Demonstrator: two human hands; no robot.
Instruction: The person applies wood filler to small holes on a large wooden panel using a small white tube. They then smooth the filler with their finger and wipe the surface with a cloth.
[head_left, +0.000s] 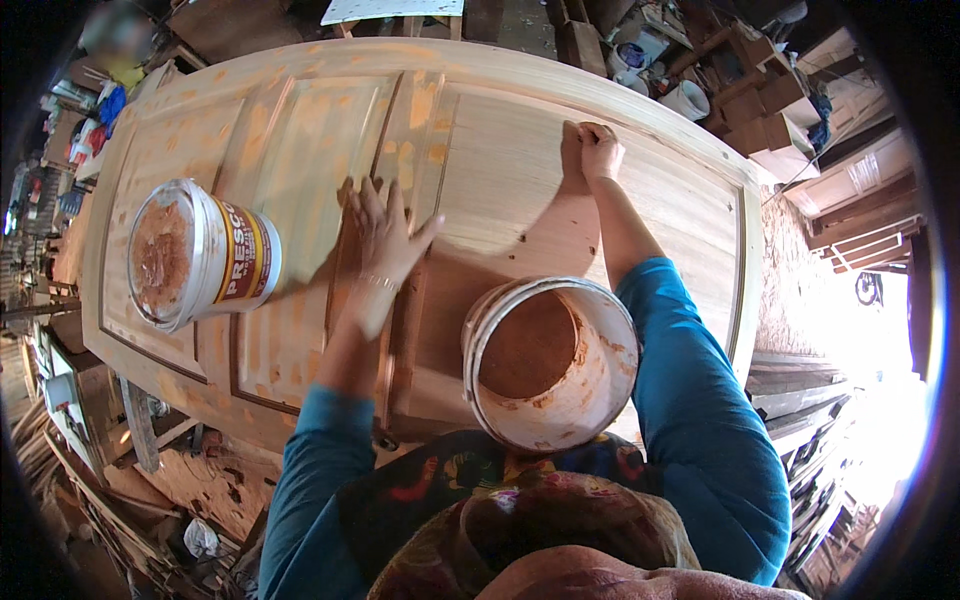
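A large panelled wooden door (520,170) lies flat before me, with orange-brown filler patches on its left half. My left hand (385,235) is open, fingers spread, over the moulding near the middle of the door. At the far side of the right panel, my right hand (600,152) is closed with its fingers pinched low at the wood; whatever they hold is hidden. An open white bucket (610,360) with reddish-brown material inside stands between my forearms. To the left of my left hand is another white bucket (240,250), its top smeared with brown.
Beyond the far right edge lie cardboard boxes (780,120) and a small white bucket (685,100). Stacked boards (800,400) line the right side, and scrap wood (110,520) lies at the lower left. A white board (390,10) stands past the far edge.
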